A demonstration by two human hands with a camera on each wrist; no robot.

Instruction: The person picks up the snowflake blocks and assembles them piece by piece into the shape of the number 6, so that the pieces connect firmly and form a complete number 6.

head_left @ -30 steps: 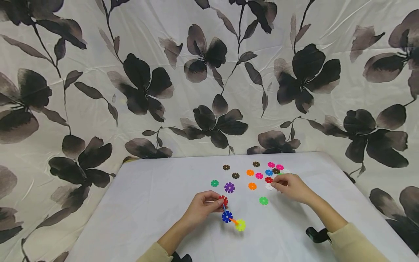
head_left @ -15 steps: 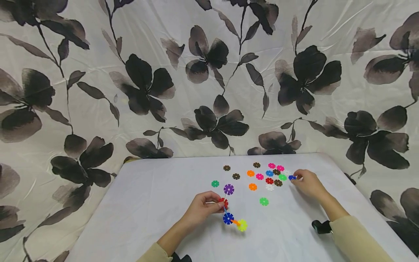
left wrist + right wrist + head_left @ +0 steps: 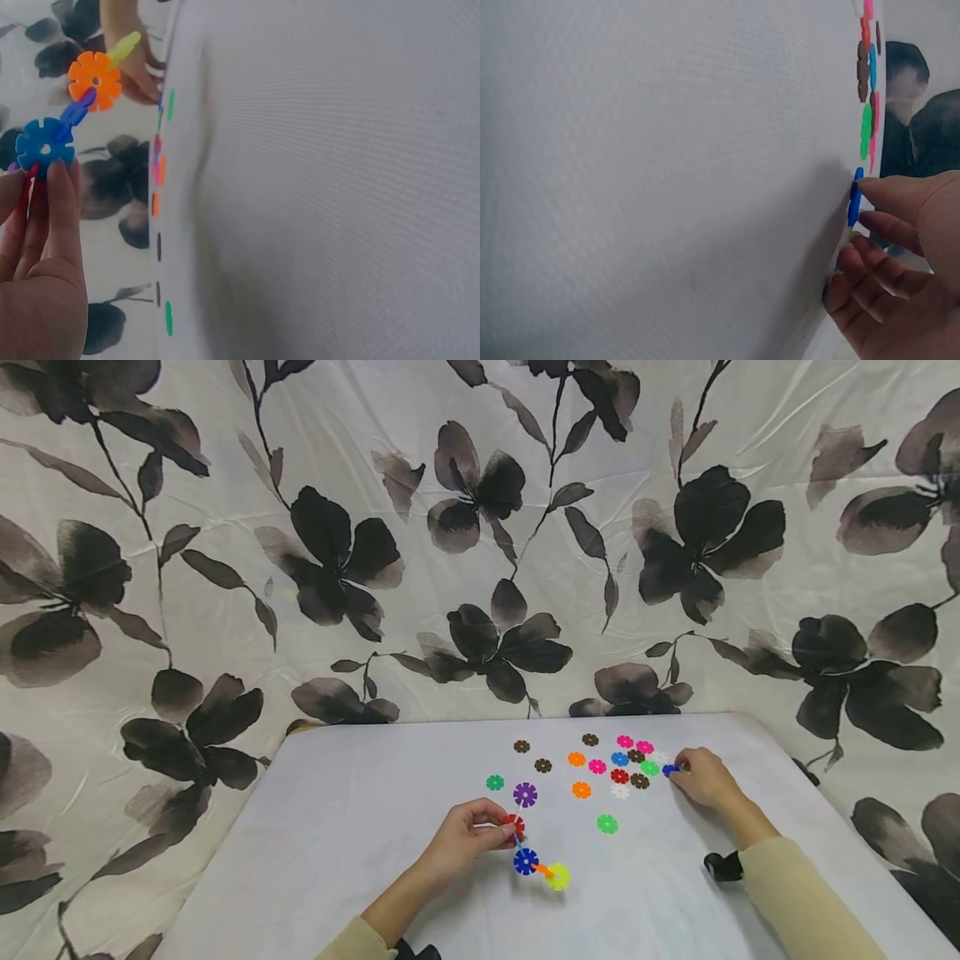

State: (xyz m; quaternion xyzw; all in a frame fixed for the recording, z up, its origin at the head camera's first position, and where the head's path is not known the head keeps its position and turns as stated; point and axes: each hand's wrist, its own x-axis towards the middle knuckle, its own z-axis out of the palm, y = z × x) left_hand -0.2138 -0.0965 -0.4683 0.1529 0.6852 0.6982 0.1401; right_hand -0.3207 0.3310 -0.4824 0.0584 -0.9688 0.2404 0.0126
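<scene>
My left hand [image 3: 474, 828] pinches a red snowflake disc [image 3: 516, 827] that belongs to a chain of slotted plastic discs. Above it in the chain is a purple disc [image 3: 526, 795]; below hang a dark blue disc [image 3: 526, 862], an orange disc [image 3: 543, 870] seen edge-on, and a yellow disc [image 3: 558, 877]. In the left wrist view the orange disc [image 3: 95, 79] faces the camera. On the right, my right hand [image 3: 705, 777] grips the edge of a loose blue disc [image 3: 670, 771] at the table, thumb and index finger against it in the right wrist view [image 3: 856, 196].
Several loose discs lie on the white table [image 3: 337, 835], among them a green disc [image 3: 607, 824], an orange disc [image 3: 581, 790] and a brown disc [image 3: 543, 766]. Behind the table hangs a flowered cloth [image 3: 420, 635]. A black strap device [image 3: 723, 867] sits at the right wrist.
My right hand has moved right from near the red and white discs to the blue disc at the cluster's right side. The left hand keeps its pinch on the chain, nearly still.
</scene>
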